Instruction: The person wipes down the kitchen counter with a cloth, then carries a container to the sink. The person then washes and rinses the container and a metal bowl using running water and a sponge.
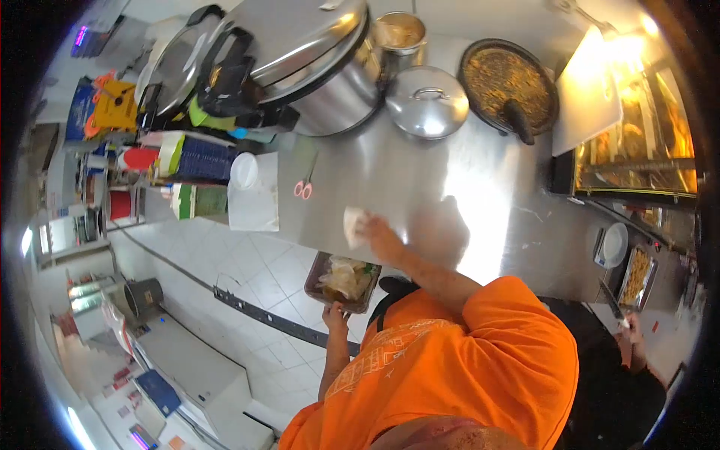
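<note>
My right hand (373, 231) is closed on a whitish cloth (352, 227), pressed to the steel counter (352, 176) near its front edge. Low at the counter's edge, my left hand (337, 315) grips the rim of a brown plastic tray (316, 279). A crumpled clear plastic bag (343, 279) lies inside the tray, with something green beside it. Scissors with pink handles (303, 189) rest on the counter, left of the cloth. A white sheet (253, 202) with a round white lid on it lies further left.
Along the back stand a large steel pot (330, 90), a domed lid (427, 103) and a dark bowl (508, 86) with a pestle. A lit glass display case (637, 150) is at right. Beside me a co-worker in black holds a knife (613, 302).
</note>
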Tool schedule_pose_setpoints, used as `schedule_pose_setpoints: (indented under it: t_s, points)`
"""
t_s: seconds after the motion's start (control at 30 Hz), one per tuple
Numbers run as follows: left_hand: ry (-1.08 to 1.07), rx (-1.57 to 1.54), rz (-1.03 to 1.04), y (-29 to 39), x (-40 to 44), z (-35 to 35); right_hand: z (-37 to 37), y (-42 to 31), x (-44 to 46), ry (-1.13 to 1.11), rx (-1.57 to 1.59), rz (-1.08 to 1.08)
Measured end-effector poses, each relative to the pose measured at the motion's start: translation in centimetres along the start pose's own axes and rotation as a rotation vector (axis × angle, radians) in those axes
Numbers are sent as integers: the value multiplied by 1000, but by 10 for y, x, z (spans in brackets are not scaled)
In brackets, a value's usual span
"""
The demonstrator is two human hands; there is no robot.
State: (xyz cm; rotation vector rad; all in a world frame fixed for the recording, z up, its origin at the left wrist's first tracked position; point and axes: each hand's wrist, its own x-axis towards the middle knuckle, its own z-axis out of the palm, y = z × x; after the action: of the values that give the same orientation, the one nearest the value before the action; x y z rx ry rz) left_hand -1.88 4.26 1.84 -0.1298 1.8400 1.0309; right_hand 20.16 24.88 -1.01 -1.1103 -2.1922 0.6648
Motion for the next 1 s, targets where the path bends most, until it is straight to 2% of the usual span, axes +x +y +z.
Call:
schedule_pose_setpoints:
  t_s: [0.03, 0.1, 0.17, 0.2, 0.23, 0.33, 0.4, 0.5, 0.57, 0.6, 0.63, 0.73, 0.83, 0.87, 0.93, 1.0]
  points:
    - [6, 20, 25, -3, 7, -6, 13, -24, -14, -124, 116, -52]
    - [14, -17, 22, 4, 3, -6, 19, -45, -18, -164, 380, -105]
    - [21, -42, 26, 12, -3, -12, 21, -36, -3, -3, 349, -84]
    - [20, -52, 33, 14, -3, -15, 14, -4, 22, 180, 180, -43]
    - [26, -60, 36, 14, -6, -22, 0, 30, 51, 354, 146, 86]
    - [65, -41, 32, 17, -10, -36, -59, 112, 125, 547, -205, 336]
    - [65, -72, 43, 18, -3, -42, -74, 135, 147, 445, -306, 359]
    - [56, -120, 38, 12, -3, -49, -37, 123, 149, 232, -199, 328]
    - [64, -144, 41, 10, 10, -46, 28, 78, 102, 155, -112, 42]
    - [68, -147, 43, 11, 13, -42, 45, 40, 77, 162, 69, -40]
    - [77, -149, 41, 11, 13, -41, 63, -1, 54, -10, 35, -95]
    - [55, -129, 26, 18, 12, -41, 75, -100, 17, -777, 453, -127]
    - [50, -116, 27, 28, 19, -63, 33, -100, 51, -188, 421, -47]
    - [44, -113, 27, 30, 24, -70, 58, -43, 52, 20, 178, -20]
    - [21, -104, 24, 40, 21, -80, -15, -15, 99, 300, 387, 568]
    - [3, -106, 20, 46, 35, -96, -51, 93, 96, 466, -259, 290]
